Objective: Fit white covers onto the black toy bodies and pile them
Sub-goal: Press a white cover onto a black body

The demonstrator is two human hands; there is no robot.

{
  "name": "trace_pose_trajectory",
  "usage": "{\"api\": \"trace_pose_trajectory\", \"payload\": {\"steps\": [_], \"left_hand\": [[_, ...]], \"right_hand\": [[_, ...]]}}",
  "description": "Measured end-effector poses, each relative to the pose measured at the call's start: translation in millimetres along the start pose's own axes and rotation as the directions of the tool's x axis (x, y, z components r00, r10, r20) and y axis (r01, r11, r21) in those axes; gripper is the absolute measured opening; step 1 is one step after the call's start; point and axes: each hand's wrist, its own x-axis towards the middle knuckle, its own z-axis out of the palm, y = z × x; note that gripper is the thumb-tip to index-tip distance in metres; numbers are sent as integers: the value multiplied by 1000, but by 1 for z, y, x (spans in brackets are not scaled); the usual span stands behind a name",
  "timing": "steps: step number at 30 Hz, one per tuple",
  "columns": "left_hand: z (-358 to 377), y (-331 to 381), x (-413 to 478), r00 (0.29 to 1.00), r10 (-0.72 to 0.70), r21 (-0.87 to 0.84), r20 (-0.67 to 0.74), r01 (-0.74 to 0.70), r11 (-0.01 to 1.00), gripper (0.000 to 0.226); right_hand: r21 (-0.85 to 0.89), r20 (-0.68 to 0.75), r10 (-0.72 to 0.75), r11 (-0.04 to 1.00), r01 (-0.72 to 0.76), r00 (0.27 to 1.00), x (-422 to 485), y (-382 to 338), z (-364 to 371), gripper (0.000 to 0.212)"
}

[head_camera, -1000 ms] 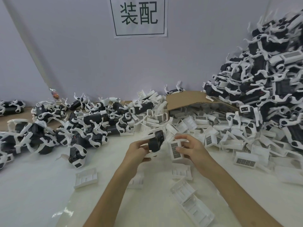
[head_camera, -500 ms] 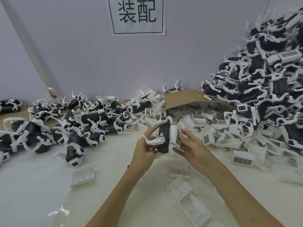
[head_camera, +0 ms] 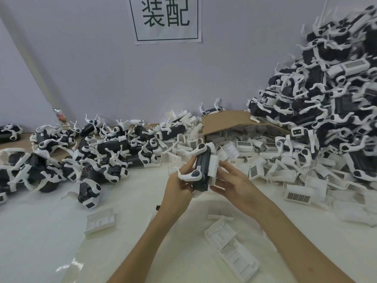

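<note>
Assembly workshop bench. Above the grip, a white paper wall sign (head_camera: 166,18) reads 装配. Left of grip: heap of black plastic toy bodies (head_camera: 110,145). Right: brown cardboard box (head_camera: 224,119) spilling white plastic covers (head_camera: 244,145); tall covered-toy pile (head_camera: 330,99).

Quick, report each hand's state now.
Left hand: grips the black plastic toy body.
Right hand: open, pressing the white rectangular plastic cover onto it.

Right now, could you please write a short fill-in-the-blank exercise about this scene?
The left hand grips a ____ toy body.
The right hand presses a ____ cover against it.
The tallest pile of toys rises on the ____ side.
Loose covers spill from a ____ box.
Missing words: black; white; right; cardboard.
</note>
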Motion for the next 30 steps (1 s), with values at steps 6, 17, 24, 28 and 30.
{"api": "trace_pose_trajectory", "payload": {"steps": [6, 17, 24, 28, 30], "left_hand": [[-1, -2, 2, 999, -33, 16, 26, 33, 999, 93], [3, 1, -1, 995, -92, -4, 31, 92, 996, 79], [5, 3, -2, 990, -123, -5, 62, 124, 992, 68], [5, 2, -3, 988, -138, 30, 69, 136, 990, 66], [4, 3, -4, 989, -131, 70, 68, 126, 990, 62]], "right_hand": [[-31, 47, 21, 999, -19, 999, 0, 2, -1, 44], [-48, 114, 33, 998, -28, 993, 1, 5, -1, 39], [-66, 116, 13, 998, -5, 993, 0, 5, 1, 46], [-119, 104, 14, 993, -2, 994, -1, 4, 3, 49], [-142, 106, 15, 990, 0, 994, -2, 4, 4, 50]]}}
